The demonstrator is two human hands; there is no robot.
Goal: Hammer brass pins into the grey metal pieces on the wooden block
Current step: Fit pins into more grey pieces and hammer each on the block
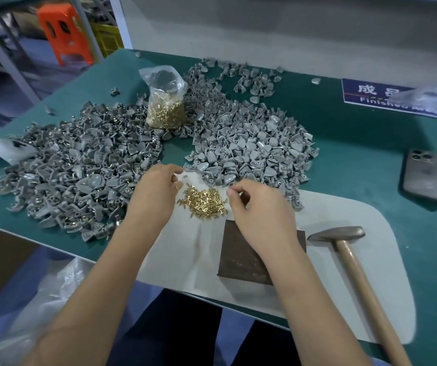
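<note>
- A small heap of short shiny brass pins (pixel 203 203) lies on a white sheet (pixel 330 233) between the two hands, just beyond the dark square wooden block (pixel 238 262).
- The left hand (pixel 154 194) hovers at the heap's left edge, thumb and forefinger pinched on a small pale scrap (too small to identify).
- The right hand (pixel 259 215) sits over the block's far edge, fingertips pinched together; whether they grip a pin cannot be told.
- Grey metal pieces, shield-shaped with lugs, spread in two wide piles: one left (pixel 80 167), one behind the hands (pixel 251 143).
- A clear plastic bag (pixel 166 101) stands between the piles, filled with more brass pins.
- A wooden-handled hammer with a dull steel head (pixel 344 247) lies right of the block, untouched.
- A grey phone (pixel 427 175) rests on the green tabletop (pixel 344 133).
</note>
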